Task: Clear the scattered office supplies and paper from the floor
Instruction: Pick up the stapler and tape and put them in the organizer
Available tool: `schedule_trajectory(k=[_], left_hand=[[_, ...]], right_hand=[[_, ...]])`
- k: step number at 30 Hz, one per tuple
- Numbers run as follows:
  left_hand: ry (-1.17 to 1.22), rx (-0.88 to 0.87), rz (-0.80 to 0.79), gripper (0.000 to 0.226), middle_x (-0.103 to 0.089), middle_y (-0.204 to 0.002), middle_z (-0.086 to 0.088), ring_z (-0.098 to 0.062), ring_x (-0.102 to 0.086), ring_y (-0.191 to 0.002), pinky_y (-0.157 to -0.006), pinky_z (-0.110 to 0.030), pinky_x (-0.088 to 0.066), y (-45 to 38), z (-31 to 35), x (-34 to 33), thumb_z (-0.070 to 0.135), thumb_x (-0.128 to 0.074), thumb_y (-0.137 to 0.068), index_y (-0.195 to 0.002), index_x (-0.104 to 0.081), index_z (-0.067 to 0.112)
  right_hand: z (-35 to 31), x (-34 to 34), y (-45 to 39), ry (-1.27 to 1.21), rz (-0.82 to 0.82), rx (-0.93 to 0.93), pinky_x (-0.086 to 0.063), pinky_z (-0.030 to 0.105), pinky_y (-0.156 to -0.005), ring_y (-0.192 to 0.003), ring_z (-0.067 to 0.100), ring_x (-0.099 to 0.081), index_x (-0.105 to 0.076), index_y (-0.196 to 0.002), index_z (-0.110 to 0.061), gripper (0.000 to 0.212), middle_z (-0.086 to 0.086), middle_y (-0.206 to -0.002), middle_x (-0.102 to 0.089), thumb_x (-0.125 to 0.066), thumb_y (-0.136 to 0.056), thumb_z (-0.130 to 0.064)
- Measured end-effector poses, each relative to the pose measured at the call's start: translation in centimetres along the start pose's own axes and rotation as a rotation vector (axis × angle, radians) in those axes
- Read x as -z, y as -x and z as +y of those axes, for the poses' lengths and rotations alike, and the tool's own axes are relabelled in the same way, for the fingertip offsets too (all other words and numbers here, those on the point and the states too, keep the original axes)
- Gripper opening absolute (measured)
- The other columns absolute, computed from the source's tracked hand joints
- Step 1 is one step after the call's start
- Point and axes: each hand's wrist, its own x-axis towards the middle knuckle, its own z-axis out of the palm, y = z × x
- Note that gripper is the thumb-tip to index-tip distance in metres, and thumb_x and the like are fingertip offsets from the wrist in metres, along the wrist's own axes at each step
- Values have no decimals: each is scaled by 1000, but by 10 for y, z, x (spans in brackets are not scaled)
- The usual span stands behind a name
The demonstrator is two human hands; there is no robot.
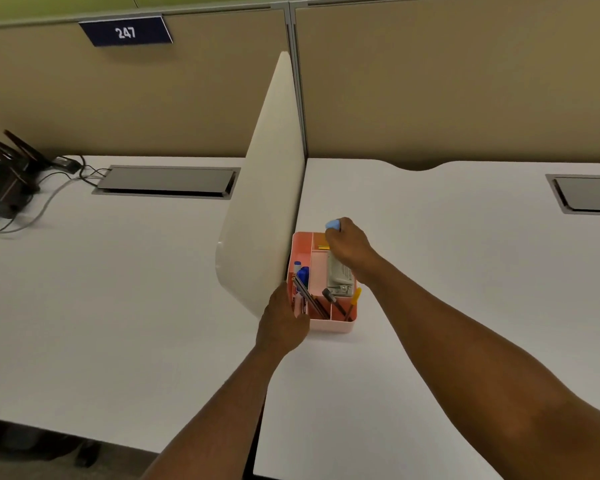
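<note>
A pink desk organiser (pixel 340 325) stands on the white desk beside a cream divider panel. It holds pens, a blue-capped marker (pixel 303 273), a grey stapler (pixel 340 277) and yellow sticky notes (pixel 323 247). My left hand (pixel 283 327) grips the organiser's near left corner. Over the far compartments, my right hand (pixel 349 249) is closed around a small light-blue object (pixel 333 224), which sticks out above my fingers. The floor is mostly out of view.
The cream divider panel (pixel 271 188) splits two white desks (pixel 447 289). Grey cable hatches (pixel 167 180) sit at the back of each desk. A black router with cables (pixel 4 178) lies far left. Tan partition walls carry a sign reading 247 (pixel 125 31).
</note>
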Motion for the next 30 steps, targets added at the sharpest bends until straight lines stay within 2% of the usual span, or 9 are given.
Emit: schedule_trajectory(k=[1, 3, 5, 9, 13, 17, 21, 25, 30], left_hand=[[-12, 10, -29, 59, -56, -133, 0, -20, -56, -123, -98, -40, -52, 1, -1, 0, 27, -64, -87, -140, -37, 22], [-37, 24, -75, 69, -50, -141, 1, -22, -51, -129, -103, -39, -48, 4, -4, -1, 20, -66, -86, -145, -31, 22], [-62, 25, -84, 74, -43, -149, 2, -21, -46, -134, -106, -37, -43, 6, -6, -2, 16, -64, -87, -150, -25, 22], [-122, -4, -64, 71, -34, -155, 2, -19, -39, -139, -111, -30, -34, 9, -11, -2, 18, -59, -94, -153, -19, 18], [-193, -26, -96, 71, -28, -158, 3, -18, -35, -142, -114, -31, -31, 8, -14, 2, 28, -56, -96, -154, -16, 18], [-198, -12, -96, 69, -34, -156, 3, -19, -39, -139, -113, -33, -32, 5, -13, 3, 29, -57, -95, -153, -19, 20], [-202, -10, -89, 70, -36, -154, 4, -19, -42, -138, -112, -35, -34, 6, -12, 3, 30, -59, -95, -152, -20, 22], [-223, -31, -88, 69, -36, -154, 3, -20, -42, -138, -112, -36, -35, 7, -11, 6, 27, -58, -95, -152, -21, 20], [-178, -64, -66, 67, -42, -150, 0, -23, -45, -135, -109, -39, -42, 17, -15, 11, 26, -61, -92, -149, -27, 18]], right_hand=[[-2, -1, -3, 9, -20, 26, -32, 29, -56, -56, 10, -36, -43, -71, -20, 22, -3, -63, -39, -40, -88, -6], [-4, -6, -9, 10, -27, 50, -47, 32, -74, -80, 13, -56, -61, -103, -18, 14, -3, -90, -58, -53, -91, -15], [-6, -13, -17, 51, -6, 87, -49, 34, -84, -97, 18, -57, -57, -121, -13, 30, 0, -109, -59, -58, -92, -21], [-7, -27, -30, 129, 54, 176, -43, 28, -71, -83, 17, -57, -50, -124, -11, 34, 3, -97, -60, -59, -92, -16], [6, -38, -41, 260, 57, 196, -37, 25, -53, -61, 16, -52, -48, -109, -8, 23, 6, -80, -57, -60, -90, -13], [9, -43, -48, 452, -19, 120, -43, 31, -64, -77, 23, -57, -59, -97, -5, 18, 12, -92, -65, -64, -87, -18], [8, -42, -49, 647, -37, 114, -46, 29, -75, -93, 24, -63, -69, -100, -3, 18, 12, -102, -70, -61, -88, -14], [8, -35, -38, 581, 33, 150, -42, 29, -76, -100, 24, -62, -69, -107, -8, 23, 7, -108, -66, -54, -93, -19], [17, -18, 1, 491, 131, 211, -50, 39, -88, -98, 24, -61, -68, -106, -11, 29, 9, -107, -68, -49, -96, -31]])
